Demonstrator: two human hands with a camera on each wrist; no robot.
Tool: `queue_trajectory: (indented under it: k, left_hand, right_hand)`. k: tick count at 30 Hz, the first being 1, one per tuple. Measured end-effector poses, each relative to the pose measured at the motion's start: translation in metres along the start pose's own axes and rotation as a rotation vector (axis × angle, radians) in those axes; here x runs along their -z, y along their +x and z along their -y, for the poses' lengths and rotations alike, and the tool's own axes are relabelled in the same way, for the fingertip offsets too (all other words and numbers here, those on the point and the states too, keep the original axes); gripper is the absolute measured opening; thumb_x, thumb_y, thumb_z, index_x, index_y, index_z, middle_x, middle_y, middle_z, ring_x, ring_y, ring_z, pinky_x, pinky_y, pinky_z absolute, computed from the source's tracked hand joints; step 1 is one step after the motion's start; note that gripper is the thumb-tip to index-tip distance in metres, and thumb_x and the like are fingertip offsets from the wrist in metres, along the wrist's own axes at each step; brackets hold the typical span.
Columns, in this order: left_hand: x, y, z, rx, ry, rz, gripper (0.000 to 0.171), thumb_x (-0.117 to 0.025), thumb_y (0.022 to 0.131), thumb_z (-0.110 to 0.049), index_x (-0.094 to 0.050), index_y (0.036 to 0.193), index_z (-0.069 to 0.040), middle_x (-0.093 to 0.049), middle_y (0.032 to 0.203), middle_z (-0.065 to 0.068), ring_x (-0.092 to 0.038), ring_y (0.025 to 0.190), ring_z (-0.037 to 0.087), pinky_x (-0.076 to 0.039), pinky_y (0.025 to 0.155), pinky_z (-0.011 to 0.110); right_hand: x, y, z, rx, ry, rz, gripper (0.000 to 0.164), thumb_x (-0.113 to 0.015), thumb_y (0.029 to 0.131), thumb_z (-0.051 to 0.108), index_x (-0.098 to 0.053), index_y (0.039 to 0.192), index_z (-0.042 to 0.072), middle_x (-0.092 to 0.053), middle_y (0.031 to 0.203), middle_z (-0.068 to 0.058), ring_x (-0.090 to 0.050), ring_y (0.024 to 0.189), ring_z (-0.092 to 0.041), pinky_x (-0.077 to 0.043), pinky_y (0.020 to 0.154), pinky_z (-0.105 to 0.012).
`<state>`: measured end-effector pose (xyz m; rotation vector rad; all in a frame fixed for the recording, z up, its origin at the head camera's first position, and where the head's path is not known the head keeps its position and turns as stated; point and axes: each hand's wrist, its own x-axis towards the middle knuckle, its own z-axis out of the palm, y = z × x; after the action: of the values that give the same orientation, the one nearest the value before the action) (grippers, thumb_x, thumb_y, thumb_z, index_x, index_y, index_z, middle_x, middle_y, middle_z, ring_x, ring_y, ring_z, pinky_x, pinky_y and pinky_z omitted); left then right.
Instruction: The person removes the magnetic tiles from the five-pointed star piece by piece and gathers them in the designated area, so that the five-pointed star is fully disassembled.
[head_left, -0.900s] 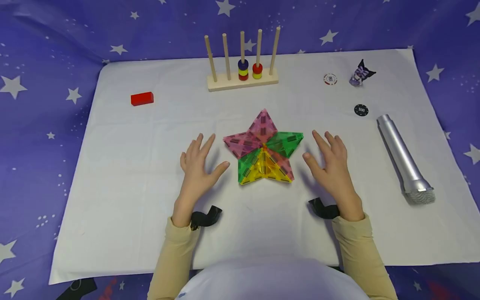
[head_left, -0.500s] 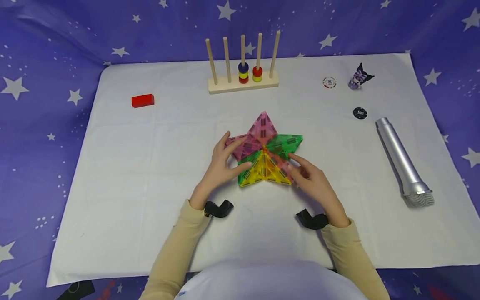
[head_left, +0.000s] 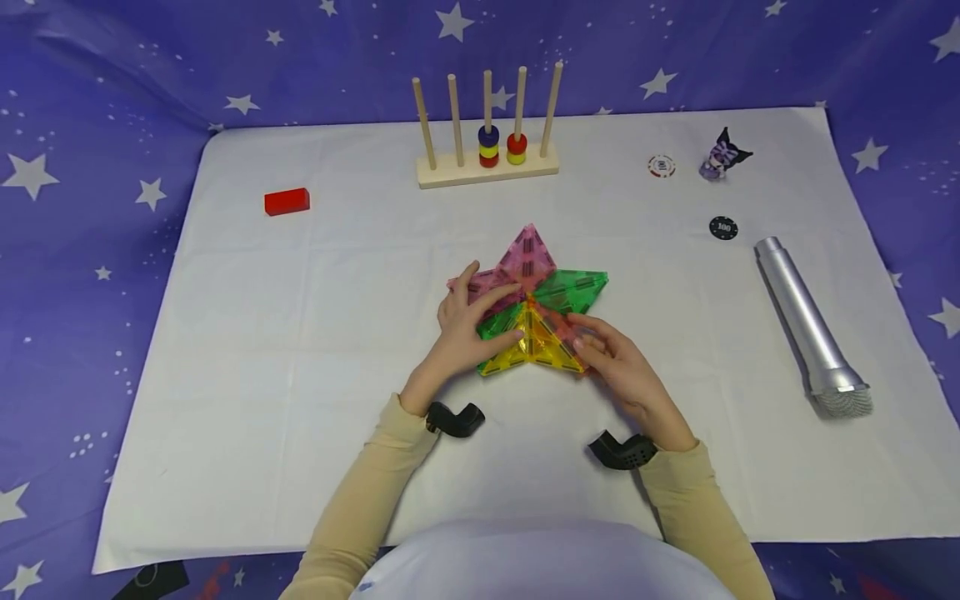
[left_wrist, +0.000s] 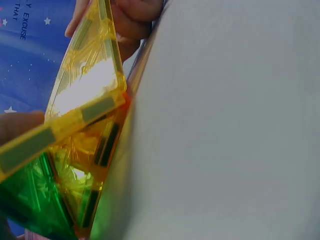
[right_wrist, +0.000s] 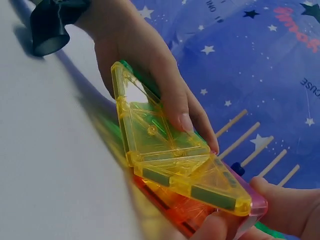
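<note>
A star of see-through magnetic tiles point(head_left: 527, 258) lies mid-table, with pink, green, red and yellow pieces. My left hand point(head_left: 467, 329) spans its left side, with thumb and index finger on either side of a raised green-and-yellow point. At the lower right point, my right hand point(head_left: 626, 367) pinches the red tile point(head_left: 553, 321) beside the yellow tile point(head_left: 551, 348). Both wrist views show the front yellow tiles point(left_wrist: 87, 75) sloping up, with orange-red tile point(right_wrist: 160, 197) below them. The left thumb point(right_wrist: 172, 100) presses along a yellow tile in the right wrist view.
Behind the star stands a wooden peg rack point(head_left: 487, 171) with coloured rings. A red block point(head_left: 287, 202) lies back left. To the right are a white chip point(head_left: 662, 166), a black chip point(head_left: 723, 227), a small figurine point(head_left: 722, 157) and a silver microphone point(head_left: 810, 325).
Both hands have moved inward from beside the star onto it. The left hand has slid further right over its left side; the right hand has taken hold of the lower right point.
</note>
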<state>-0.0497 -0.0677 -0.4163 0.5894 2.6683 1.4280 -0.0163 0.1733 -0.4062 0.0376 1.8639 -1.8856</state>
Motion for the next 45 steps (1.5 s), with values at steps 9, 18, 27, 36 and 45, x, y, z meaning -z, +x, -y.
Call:
queue_trajectory:
  k: [9,18,27,36,45]
  left_hand:
    - [-0.005,0.002,-0.001,0.023,-0.004,-0.033,0.053,-0.069,0.078,-0.032,-0.051,0.128,-0.024,-0.016,0.141,0.015,-0.014,0.126,0.032,-0.004,0.096,0.054]
    - [-0.008,0.002,0.002,0.004,-0.019,-0.104,0.055,-0.071,0.075,-0.031,-0.052,0.125,-0.021,-0.026,0.135,0.013,-0.024,0.120,0.032,-0.009,0.096,0.053]
    - [-0.010,0.002,0.006,0.006,-0.040,-0.129,0.051,-0.071,0.074,-0.031,-0.054,0.122,-0.022,-0.028,0.133,0.011,-0.025,0.116,0.029,-0.010,0.095,0.051]
    - [-0.010,0.002,0.006,0.015,-0.035,-0.129,0.052,-0.071,0.074,-0.031,-0.054,0.122,-0.022,-0.028,0.133,0.011,-0.026,0.115,0.029,-0.011,0.096,0.050]
    - [-0.010,0.002,0.006,0.015,-0.032,-0.132,0.052,-0.071,0.074,-0.032,-0.054,0.122,-0.023,-0.029,0.133,0.011,-0.027,0.115,0.029,-0.011,0.095,0.052]
  right_hand:
    - [0.001,-0.001,-0.007,0.020,0.173,-0.018,0.048,-0.053,0.092,0.009,-0.032,0.134,-0.004,-0.055,0.099,-0.005,-0.052,0.084,-0.012,-0.045,0.066,-0.021]
    - [0.001,0.001,-0.012,0.089,0.211,0.004,0.047,-0.052,0.091,0.004,-0.033,0.134,-0.004,-0.052,0.105,-0.007,-0.052,0.088,-0.011,-0.046,0.071,-0.020]
    - [0.001,0.002,-0.013,0.144,0.237,0.019,0.048,-0.051,0.091,0.000,-0.032,0.134,-0.006,-0.051,0.106,-0.008,-0.054,0.088,-0.010,-0.047,0.070,-0.019]
    - [0.000,0.002,-0.012,0.156,0.230,0.050,0.047,-0.051,0.091,0.003,-0.033,0.134,-0.003,-0.052,0.106,-0.011,-0.059,0.067,-0.014,-0.047,0.057,-0.024]
    - [0.003,0.002,-0.014,0.152,0.275,0.071,0.046,-0.049,0.092,0.003,-0.032,0.134,-0.004,-0.053,0.106,-0.010,-0.059,0.067,-0.013,-0.048,0.059,-0.023]
